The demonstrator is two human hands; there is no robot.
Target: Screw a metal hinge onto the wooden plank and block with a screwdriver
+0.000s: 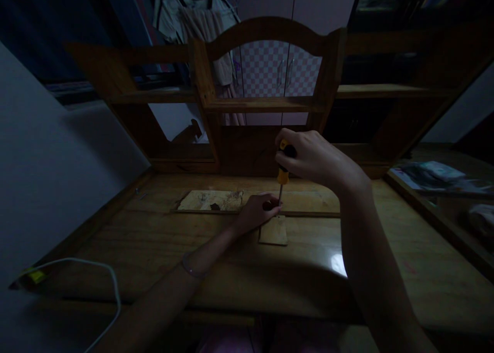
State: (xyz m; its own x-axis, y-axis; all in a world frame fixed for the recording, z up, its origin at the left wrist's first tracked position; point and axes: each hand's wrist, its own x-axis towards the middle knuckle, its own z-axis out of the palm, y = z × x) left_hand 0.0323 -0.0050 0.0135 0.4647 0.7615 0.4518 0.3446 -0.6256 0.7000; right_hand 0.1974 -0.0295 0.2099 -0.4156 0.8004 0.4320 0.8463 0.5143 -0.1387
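Note:
My right hand [312, 155] is wrapped round the handle of a yellow and black screwdriver [283, 176]. The screwdriver stands nearly upright, its shaft pointing down at a long wooden board [309, 201]. Thumb and finger of my left hand [255, 214] pinch together at the screwdriver's tip; whatever is between them is too small to make out. That hand rests on the board. Just in front of it a small wooden piece [274, 232] lies partly against the board's near edge. The board's left part has a worn, stained face.
All this lies on a wooden desk [173, 270] with a shelf unit [262, 104] along its back. Small metal bits [144, 195] lie at the left. A white cable [111, 276] crosses the front left corner. Plastic-wrapped items [440, 173] are at the right.

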